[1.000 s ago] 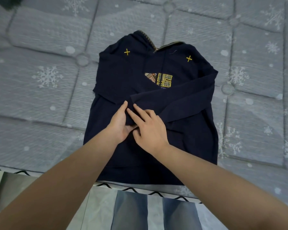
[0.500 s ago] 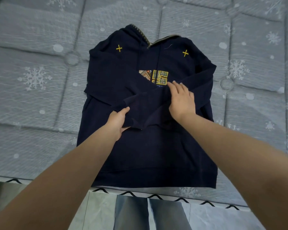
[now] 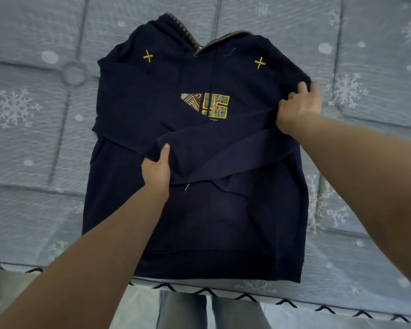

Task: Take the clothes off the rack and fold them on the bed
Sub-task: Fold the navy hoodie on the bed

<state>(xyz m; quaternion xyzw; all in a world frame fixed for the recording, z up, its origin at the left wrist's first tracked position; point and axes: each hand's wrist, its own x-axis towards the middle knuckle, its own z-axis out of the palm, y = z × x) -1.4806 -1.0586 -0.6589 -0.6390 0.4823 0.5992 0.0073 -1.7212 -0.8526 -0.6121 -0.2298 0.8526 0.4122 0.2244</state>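
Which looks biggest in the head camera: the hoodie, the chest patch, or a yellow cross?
1. Hoodie, by far.
2. Chest patch.
3. Yellow cross; the other cross looks alike.

Hoodie (image 3: 199, 222) on bed (image 3: 33, 138) — sleeves crossed

Open quilted bed (image 3: 33, 143) on both sides of the flat hoodie (image 3: 199, 222)

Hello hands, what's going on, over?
Left hand grips sleeve cuff. Right hand grips hoodie shoulder edge. Hoodie flat on bed. Nothing blocking.
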